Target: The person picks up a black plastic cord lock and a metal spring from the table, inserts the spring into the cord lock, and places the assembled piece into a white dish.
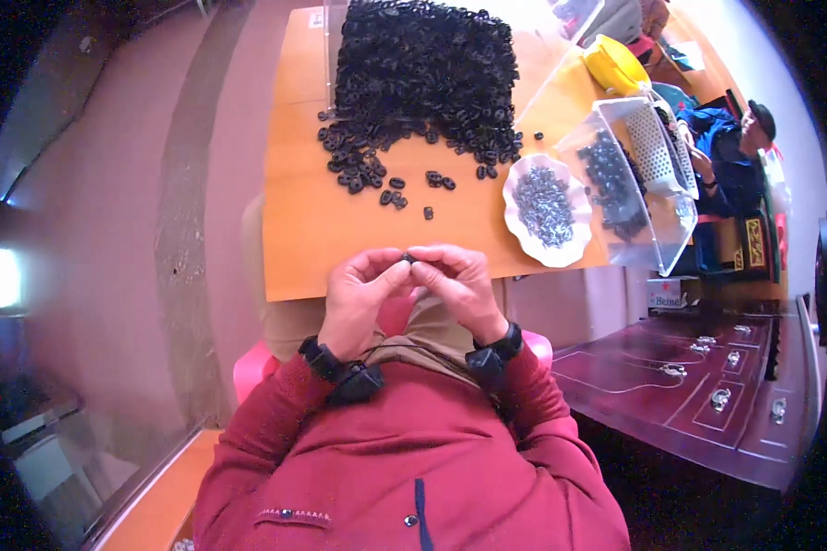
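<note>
My left hand [362,292] and my right hand [459,286] meet at the near edge of the orange table, fingertips pinched together. Between them sits a small black plastic piece [408,259], mostly covered by thumbs and forefingers. Beyond my hands, several loose black pieces [440,181] with oval holes lie on the tabletop. They trail off from a big heap of the same pieces [423,69]. To the right of my hands stands a white scalloped dish [518,234] filled with small shiny metal parts [544,204].
A clear plastic box [671,241] holding black parts stands right of the dish, next to a white perforated basket [651,151]. Behind it is a yellow container [616,66]. Another person [728,151] sits at the far right. A dark red panel with metal fittings [652,386] lies lower right.
</note>
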Demonstrator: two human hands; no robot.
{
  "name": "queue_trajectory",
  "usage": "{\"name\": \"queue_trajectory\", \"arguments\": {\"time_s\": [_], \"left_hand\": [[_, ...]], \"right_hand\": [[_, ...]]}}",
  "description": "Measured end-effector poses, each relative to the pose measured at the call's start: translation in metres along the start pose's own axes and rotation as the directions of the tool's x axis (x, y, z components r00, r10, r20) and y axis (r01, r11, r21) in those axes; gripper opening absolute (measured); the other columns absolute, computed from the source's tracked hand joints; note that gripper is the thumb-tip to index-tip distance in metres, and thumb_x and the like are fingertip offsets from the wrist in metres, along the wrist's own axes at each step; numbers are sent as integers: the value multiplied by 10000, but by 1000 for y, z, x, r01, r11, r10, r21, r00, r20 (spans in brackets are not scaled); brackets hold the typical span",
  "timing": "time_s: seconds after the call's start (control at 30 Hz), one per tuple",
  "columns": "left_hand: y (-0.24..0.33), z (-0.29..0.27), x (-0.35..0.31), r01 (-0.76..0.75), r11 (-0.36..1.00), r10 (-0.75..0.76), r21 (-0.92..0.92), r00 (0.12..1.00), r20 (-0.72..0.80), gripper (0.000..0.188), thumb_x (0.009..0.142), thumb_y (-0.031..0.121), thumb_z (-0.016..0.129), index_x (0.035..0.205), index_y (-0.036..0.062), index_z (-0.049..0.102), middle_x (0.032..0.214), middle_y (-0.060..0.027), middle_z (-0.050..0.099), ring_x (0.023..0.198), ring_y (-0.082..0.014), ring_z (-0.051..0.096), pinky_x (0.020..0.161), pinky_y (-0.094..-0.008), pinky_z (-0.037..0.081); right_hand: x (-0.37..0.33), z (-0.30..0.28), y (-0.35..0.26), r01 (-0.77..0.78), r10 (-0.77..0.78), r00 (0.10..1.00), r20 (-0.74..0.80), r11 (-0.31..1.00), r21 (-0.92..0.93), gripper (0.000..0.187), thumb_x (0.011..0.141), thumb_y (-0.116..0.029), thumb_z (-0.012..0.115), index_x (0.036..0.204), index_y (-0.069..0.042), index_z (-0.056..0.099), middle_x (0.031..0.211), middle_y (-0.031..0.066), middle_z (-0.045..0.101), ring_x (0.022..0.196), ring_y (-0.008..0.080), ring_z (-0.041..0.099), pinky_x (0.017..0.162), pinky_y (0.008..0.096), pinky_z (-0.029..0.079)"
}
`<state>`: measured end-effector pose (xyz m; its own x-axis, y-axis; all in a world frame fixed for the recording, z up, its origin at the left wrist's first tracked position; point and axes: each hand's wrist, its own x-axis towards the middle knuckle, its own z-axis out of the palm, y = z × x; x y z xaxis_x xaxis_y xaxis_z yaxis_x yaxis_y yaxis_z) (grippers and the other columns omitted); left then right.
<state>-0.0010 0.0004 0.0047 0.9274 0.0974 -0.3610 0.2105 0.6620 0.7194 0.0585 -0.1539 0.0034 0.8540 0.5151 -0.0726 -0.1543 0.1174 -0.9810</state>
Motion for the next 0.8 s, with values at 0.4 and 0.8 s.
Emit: {"name": "queue_trajectory", "arguments": {"time_s": [0.4,0.8], "left_hand": [[-5,-8,-1,36,999,-37,16,997,68,130,877,32,630,993,-28,628,924,-89,672,812,-147,660,743,-275,557],[-8,-7,-2,19,999,-24,46,994,109,104,885,39,618,965,-28,623,908,-101,667,798,-167,660,750,-289,558]], "right_hand": [[-8,8,-9,444,-468,873,138,645,-622,269,713,27,721,974,32,655,852,137,661,712,202,670,634,280,528],[-16,8,-14,479,-520,841,151,584,-655,219,741,-44,719,942,-11,639,805,149,633,686,310,651,591,353,531]]}}
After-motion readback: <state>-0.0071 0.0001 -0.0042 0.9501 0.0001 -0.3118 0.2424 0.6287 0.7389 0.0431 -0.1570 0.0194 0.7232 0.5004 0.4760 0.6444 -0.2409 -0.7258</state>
